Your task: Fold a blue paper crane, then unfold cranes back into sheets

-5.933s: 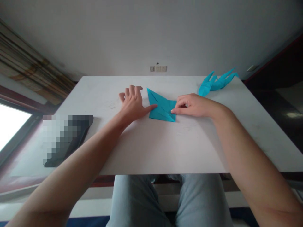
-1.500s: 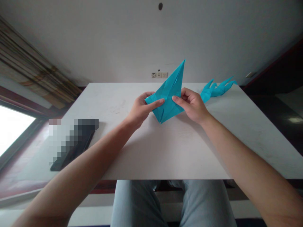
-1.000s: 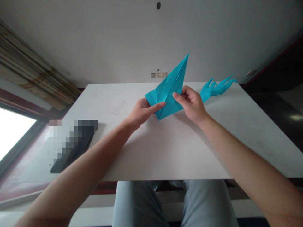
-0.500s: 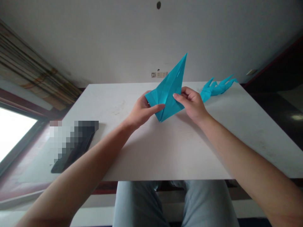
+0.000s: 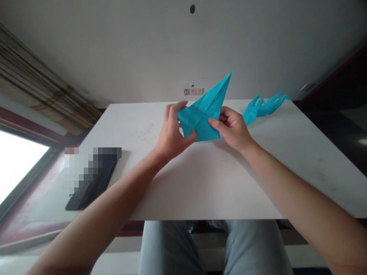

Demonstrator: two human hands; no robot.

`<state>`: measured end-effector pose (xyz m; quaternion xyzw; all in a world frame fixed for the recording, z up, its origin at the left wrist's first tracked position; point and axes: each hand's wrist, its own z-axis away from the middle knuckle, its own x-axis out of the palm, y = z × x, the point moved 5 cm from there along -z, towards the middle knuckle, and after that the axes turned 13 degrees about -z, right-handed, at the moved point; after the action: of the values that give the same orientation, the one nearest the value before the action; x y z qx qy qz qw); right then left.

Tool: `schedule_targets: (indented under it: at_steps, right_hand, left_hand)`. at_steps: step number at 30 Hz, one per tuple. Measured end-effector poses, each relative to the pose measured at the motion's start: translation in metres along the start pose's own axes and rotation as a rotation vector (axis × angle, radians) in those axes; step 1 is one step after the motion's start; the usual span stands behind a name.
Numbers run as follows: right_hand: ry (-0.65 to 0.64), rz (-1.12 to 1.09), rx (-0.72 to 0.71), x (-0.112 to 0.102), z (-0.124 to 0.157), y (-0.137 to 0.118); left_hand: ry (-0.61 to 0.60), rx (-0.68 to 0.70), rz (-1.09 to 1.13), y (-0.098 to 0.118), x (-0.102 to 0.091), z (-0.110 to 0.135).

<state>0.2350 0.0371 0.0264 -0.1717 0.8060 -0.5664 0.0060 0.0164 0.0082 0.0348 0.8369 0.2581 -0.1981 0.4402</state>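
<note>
A blue sheet of origami paper (image 5: 205, 114), folded and creased with one long point toward the upper right, is held up over the table between my hands. My right hand (image 5: 233, 128) pinches its right edge, thumb on the near face and fingers curled behind. Around the left corner curves my left hand (image 5: 173, 130), its thumb at the lower edge and its fingers raised by the upper left edge. How firmly the left fingers press cannot be seen. Folded blue paper cranes (image 5: 265, 107) sit beyond my right hand, partly overlapping one another.
The white table (image 5: 206, 191) ends at a wall with sockets (image 5: 193, 91). A dark flat object (image 5: 94, 187), partly pixelated, lies on the left beside my forearm. A curtain (image 5: 43, 76) and a bright window are further left. My knees are below the front edge.
The paper's lower part has turned and its bottom corner now points right of where it was. My left hand's fingers have lifted and spread; its thumb has shifted down toward the lower edge.
</note>
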Motion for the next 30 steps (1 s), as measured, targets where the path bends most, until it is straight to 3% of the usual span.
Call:
schedule_targets:
  at_steps: [16,30]
  right_hand:
    - [-0.083,0.094,0.049,-0.001,0.007,0.008]
    - [-0.094,0.147,0.034,0.003,0.008,0.002]
  left_hand:
    - [0.040,0.176,-0.239,0.015,-0.007,-0.002]
    - [-0.014,0.058,-0.125,0.010,-0.006,-0.004]
